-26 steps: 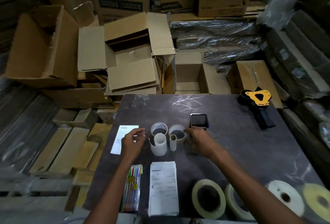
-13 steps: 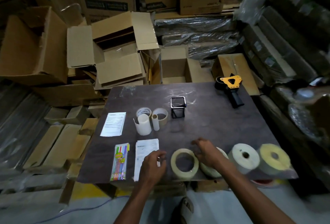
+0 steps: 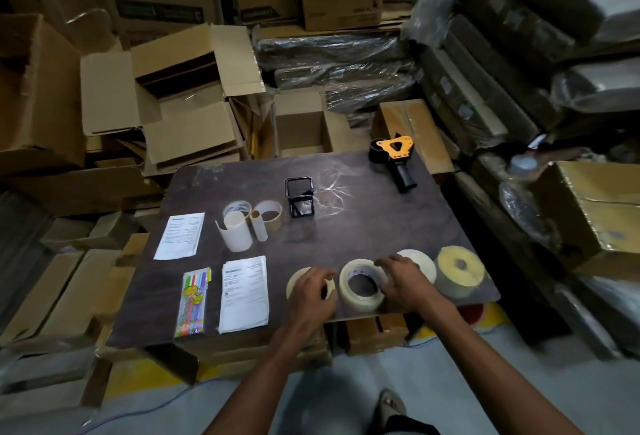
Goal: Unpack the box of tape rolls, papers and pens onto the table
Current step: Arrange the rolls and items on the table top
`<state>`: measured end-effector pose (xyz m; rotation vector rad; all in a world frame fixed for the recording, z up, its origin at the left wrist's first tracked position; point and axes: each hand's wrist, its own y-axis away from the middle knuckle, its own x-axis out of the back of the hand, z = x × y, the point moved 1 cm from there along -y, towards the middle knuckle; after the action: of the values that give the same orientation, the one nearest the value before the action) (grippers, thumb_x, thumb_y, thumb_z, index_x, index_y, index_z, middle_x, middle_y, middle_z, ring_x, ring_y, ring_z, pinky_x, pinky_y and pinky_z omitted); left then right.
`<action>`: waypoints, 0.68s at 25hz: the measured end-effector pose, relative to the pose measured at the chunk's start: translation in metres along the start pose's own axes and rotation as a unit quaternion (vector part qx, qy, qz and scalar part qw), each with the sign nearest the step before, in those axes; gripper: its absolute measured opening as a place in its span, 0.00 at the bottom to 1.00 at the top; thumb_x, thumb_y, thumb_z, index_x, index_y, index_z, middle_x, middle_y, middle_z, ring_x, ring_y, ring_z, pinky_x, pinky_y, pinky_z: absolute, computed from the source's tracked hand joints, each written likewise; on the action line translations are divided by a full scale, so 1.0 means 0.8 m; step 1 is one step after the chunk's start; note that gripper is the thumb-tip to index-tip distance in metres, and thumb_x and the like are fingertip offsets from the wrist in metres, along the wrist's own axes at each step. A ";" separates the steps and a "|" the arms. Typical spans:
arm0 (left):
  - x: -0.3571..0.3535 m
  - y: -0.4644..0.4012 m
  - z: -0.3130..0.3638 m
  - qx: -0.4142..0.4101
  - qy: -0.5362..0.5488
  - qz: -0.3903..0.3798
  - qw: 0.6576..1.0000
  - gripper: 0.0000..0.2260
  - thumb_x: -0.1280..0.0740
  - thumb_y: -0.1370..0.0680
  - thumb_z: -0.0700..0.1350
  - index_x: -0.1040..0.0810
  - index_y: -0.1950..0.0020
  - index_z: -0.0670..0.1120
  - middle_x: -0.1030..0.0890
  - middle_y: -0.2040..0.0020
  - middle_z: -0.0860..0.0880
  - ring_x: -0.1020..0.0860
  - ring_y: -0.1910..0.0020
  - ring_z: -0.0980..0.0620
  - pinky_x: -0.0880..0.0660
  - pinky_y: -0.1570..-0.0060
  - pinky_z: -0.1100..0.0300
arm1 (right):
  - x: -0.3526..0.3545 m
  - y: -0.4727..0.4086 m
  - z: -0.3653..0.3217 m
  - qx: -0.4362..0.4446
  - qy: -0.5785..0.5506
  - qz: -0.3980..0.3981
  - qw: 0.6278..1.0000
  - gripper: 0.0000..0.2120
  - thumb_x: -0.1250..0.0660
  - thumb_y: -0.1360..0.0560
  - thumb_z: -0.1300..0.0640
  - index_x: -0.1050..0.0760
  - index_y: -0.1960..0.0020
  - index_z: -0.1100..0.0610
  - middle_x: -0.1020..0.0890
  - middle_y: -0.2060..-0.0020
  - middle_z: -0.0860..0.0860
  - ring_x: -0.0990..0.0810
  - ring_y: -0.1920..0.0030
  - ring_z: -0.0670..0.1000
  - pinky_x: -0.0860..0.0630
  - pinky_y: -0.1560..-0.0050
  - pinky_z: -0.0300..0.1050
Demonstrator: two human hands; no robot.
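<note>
The left hand (image 3: 311, 287) lay curled over a flat tape roll (image 3: 294, 284); the right hand (image 3: 403, 282) gripped the neighbouring clear roll (image 3: 360, 284) near the worktop (image 3: 363, 220) edge.

On the tabletop (image 3: 381, 220): four large tape rolls (image 3: 362, 285) in a row at 5 o'clock, two small tape rolls (image 3: 268, 214) and two curled white tubes (image 3: 237, 235) near centre, two printed papers (image 3: 245, 293), one pen pack (image 3: 193, 301), one black holder (image 3: 299, 196), one tape dispenser (image 3: 394, 155) at 1 o'clock.
</note>
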<state>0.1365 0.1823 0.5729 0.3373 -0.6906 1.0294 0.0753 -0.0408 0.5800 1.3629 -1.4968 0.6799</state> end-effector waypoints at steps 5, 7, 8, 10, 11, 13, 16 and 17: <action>-0.060 -0.031 0.059 0.006 -0.025 -0.057 0.998 0.18 0.32 0.28 0.48 0.25 0.39 0.56 0.22 0.41 0.55 0.23 0.43 0.52 0.23 0.46 0.54 | 0.041 0.011 0.075 -0.036 -0.006 0.024 0.999 0.23 0.33 0.26 0.52 0.26 0.32 0.56 0.23 0.39 0.58 0.24 0.39 0.62 0.26 0.41 0.52; -0.086 -0.046 0.080 0.001 -0.049 -0.098 0.994 0.26 0.30 0.31 0.54 0.28 0.34 0.57 0.26 0.35 0.54 0.26 0.36 0.50 0.26 0.40 0.53 | 0.053 0.013 0.113 -0.052 -0.002 0.016 0.999 0.27 0.35 0.29 0.46 0.27 0.31 0.55 0.25 0.38 0.58 0.26 0.38 0.63 0.27 0.40 0.52; -0.098 -0.052 0.091 0.000 -0.062 -0.122 0.991 0.33 0.29 0.35 0.57 0.32 0.31 0.57 0.28 0.32 0.54 0.29 0.33 0.50 0.28 0.37 0.54 | 0.060 0.013 0.131 -0.057 0.007 0.014 0.998 0.29 0.35 0.30 0.44 0.27 0.31 0.54 0.26 0.37 0.58 0.27 0.37 0.63 0.27 0.38 0.52; -0.123 -0.062 0.116 0.016 -0.072 -0.151 0.986 0.44 0.27 0.40 0.62 0.39 0.26 0.59 0.33 0.29 0.55 0.33 0.30 0.51 0.31 0.33 0.52 | 0.071 0.014 0.170 -0.060 0.035 0.012 0.998 0.33 0.30 0.31 0.42 0.29 0.29 0.53 0.29 0.33 0.59 0.29 0.34 0.64 0.29 0.35 0.50; -0.134 -0.068 0.125 0.021 -0.077 -0.155 0.985 0.48 0.26 0.42 0.64 0.42 0.25 0.59 0.35 0.28 0.55 0.34 0.28 0.50 0.32 0.32 0.50 | 0.073 0.014 0.187 -0.059 0.043 0.001 0.997 0.36 0.27 0.32 0.42 0.31 0.27 0.53 0.31 0.31 0.60 0.31 0.32 0.64 0.30 0.33 0.49; -0.160 -0.082 0.132 0.023 -0.095 -0.171 0.980 0.52 0.25 0.41 0.64 0.48 0.22 0.57 0.37 0.25 0.53 0.37 0.26 0.48 0.39 0.26 0.47 | 0.075 0.015 0.217 -0.058 0.044 -0.033 0.997 0.45 0.24 0.36 0.41 0.38 0.24 0.50 0.36 0.28 0.60 0.35 0.29 0.63 0.32 0.32 0.49; -0.197 -0.098 0.128 0.042 -0.107 -0.173 0.978 0.54 0.24 0.39 0.62 0.52 0.21 0.55 0.38 0.25 0.51 0.39 0.25 0.45 0.43 0.24 0.47 | 0.067 0.016 0.252 -0.034 -0.006 -0.056 0.998 0.54 0.22 0.40 0.39 0.45 0.22 0.48 0.38 0.28 0.57 0.33 0.29 0.60 0.32 0.35 0.45; -0.205 -0.098 0.127 0.056 -0.099 -0.160 0.981 0.54 0.24 0.39 0.62 0.52 0.21 0.55 0.38 0.25 0.51 0.38 0.26 0.44 0.39 0.26 0.47 | 0.059 0.017 0.258 -0.024 -0.041 -0.054 0.997 0.54 0.22 0.40 0.39 0.45 0.22 0.47 0.37 0.29 0.55 0.32 0.31 0.59 0.32 0.37 0.43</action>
<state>0.1134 -0.0228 0.5438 0.6353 -0.7298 0.7349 0.0086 -0.2397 0.5470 1.4385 -1.4824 0.5230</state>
